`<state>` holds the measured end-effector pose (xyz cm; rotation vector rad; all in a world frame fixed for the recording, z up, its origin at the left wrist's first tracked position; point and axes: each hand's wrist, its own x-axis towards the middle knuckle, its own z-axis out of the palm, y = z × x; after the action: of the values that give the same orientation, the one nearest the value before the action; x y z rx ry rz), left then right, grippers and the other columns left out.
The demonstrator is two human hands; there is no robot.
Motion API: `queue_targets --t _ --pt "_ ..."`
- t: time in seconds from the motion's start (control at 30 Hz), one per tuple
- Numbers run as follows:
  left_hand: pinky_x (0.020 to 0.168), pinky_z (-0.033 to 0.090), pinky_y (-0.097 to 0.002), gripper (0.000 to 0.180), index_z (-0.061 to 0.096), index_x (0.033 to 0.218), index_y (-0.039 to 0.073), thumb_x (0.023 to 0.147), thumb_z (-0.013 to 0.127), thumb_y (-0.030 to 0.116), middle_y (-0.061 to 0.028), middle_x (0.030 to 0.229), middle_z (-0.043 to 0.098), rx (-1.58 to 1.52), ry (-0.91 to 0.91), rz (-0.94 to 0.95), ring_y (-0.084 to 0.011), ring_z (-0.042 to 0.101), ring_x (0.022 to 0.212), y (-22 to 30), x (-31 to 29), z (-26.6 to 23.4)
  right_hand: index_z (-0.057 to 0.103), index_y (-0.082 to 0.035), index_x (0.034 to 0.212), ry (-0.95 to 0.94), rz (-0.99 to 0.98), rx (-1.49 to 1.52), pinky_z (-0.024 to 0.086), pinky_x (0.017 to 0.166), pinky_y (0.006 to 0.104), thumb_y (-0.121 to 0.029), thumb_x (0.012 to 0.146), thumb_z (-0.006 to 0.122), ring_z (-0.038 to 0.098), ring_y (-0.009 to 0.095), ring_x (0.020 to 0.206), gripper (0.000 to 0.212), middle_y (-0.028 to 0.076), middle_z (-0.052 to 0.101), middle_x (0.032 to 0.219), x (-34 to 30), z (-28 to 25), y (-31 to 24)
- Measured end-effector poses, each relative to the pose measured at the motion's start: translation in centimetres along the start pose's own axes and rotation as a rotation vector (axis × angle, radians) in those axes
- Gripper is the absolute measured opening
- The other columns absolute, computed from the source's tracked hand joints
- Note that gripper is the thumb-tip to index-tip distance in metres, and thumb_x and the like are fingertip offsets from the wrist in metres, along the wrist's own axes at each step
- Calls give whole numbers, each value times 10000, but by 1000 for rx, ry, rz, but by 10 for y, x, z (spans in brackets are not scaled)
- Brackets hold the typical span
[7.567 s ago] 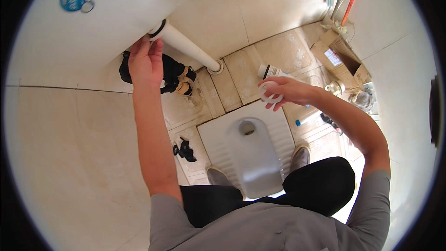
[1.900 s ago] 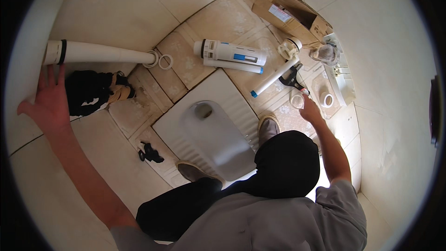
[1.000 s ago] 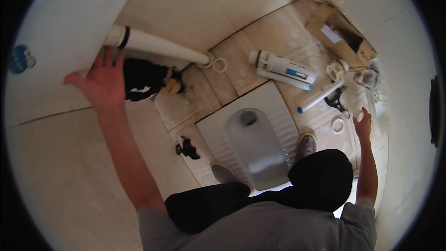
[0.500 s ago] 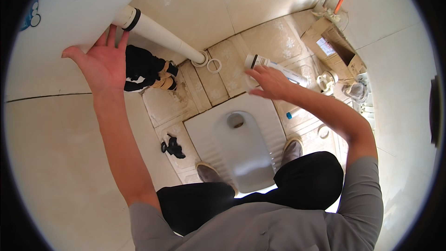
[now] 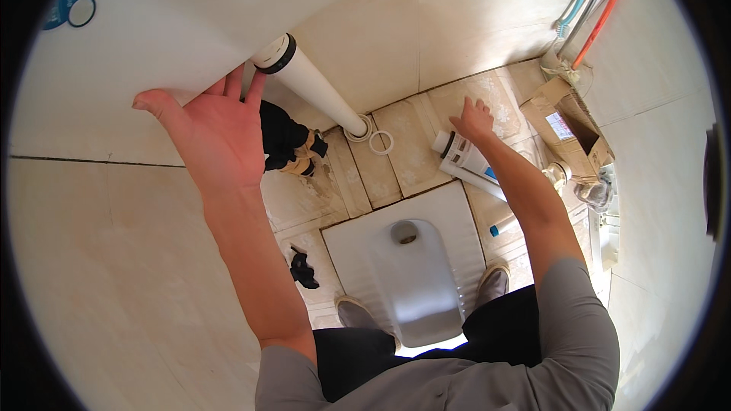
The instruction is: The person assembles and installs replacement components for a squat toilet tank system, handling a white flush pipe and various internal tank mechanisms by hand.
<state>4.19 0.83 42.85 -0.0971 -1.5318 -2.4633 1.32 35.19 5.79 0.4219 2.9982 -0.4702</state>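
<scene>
My left hand (image 5: 221, 141) is raised with its palm turned up and fingers spread. It lies against a smooth white surface (image 5: 175, 23) at the upper left, and its fingertips pass behind that surface's edge. Beside those fingers, a white pipe (image 5: 324, 87) with a black collar (image 5: 278, 57) slants down to the floor. My right hand (image 5: 476, 118) reaches out over the floor, fingers apart and holding nothing. Just below it lies a white tubular part (image 5: 461, 151) with a blue label. A loose white ring (image 5: 381, 142) rests by the pipe's foot.
A squat toilet (image 5: 415, 274) is set in the floor between my shoes. An open cardboard box (image 5: 567, 122) stands at the right, near brush handles (image 5: 601, 19). Black-and-tan items (image 5: 293, 141) lie by the pipe; a black scrap (image 5: 303, 268) lies left of the toilet.
My right hand has stretched farther away and to the right, past the white tubular part. My left hand stays by the pipe collar while the whole view has shifted.
</scene>
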Motion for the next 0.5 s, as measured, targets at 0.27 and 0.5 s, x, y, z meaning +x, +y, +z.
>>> queue_targets --t 0.27,0.5 --pt "1216 181 -596 990 275 1542 76 881 408 800 -175 1569 299 20 -3 23 -390 242 1462 11 -5 -16 566 -8 1305 254 -785 1324 499 982 414 -224 774 827 613 320 1171 629 186 616 1249 -89 -180 -281" --pt "1220 203 -547 977 308 1523 78 874 437 797 -168 1531 351 -47 -4 31 -358 303 1427 5 0 -12 597 6 1252 187 -672 1380 523 827 414 -224 792 793 667 332 944 551 195 688 1098 -87 -218 -311"
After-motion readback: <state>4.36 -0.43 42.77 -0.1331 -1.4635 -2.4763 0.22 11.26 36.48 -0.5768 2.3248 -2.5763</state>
